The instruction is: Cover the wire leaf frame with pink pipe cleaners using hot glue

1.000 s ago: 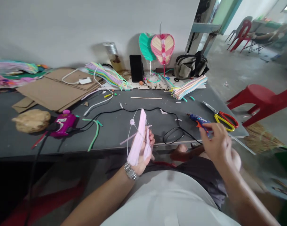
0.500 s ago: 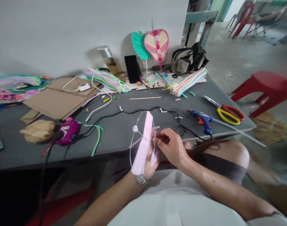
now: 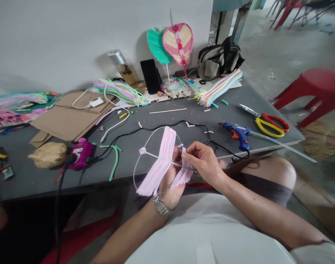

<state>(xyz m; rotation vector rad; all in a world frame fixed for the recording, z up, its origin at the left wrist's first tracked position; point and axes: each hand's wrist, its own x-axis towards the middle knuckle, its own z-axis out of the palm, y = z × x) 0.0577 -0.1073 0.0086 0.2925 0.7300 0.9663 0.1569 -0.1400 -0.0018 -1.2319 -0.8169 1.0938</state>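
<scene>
Our left hand [image 3: 170,183] grasps a bundle of pink pipe cleaners [image 3: 159,161], and our right hand [image 3: 203,159] pinches a pink strand [image 3: 185,157]. A glue gun [image 3: 236,132] lies near the worktop's [image 3: 283,143] front edge.

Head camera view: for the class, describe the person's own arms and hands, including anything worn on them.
The left hand and right hand are bare, without gloves. A silver metal link band circles the left wrist. The right forearm is bare up to a white sleeve.
</scene>
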